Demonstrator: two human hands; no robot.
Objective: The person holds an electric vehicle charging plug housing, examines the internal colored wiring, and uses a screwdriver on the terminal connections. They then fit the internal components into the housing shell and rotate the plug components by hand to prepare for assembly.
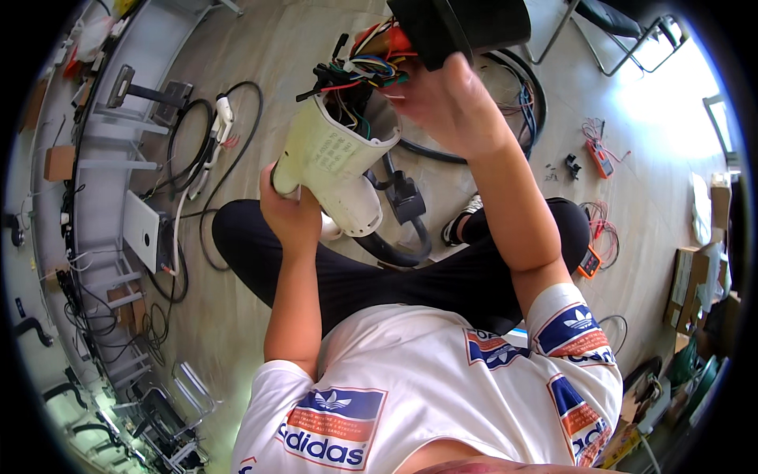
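The white housing of a charging gun (339,170) is tilted in front of me above my crossed legs. My left hand (290,207) is wrapped round its handle. Held up at the housing's open end is a black round connector head (474,35), with my right hand (446,107) closed on its underside; the fingertips are partly hidden and slightly blurred. A bundle of coloured wires (371,71) runs between the connector head and the housing, with loose black-sleeved ends sticking out to the left. From the housing's lower end a thick black cable (399,253) curves away.
Another white charging gun (224,117) with coiled cable lies on the floor at left, near metal shelving (118,164). Two orange meters with leads, an upper one (600,160) and a lower one (589,261), lie right. A chair (620,28) stands far right; cardboard boxes (685,286) line the right side.
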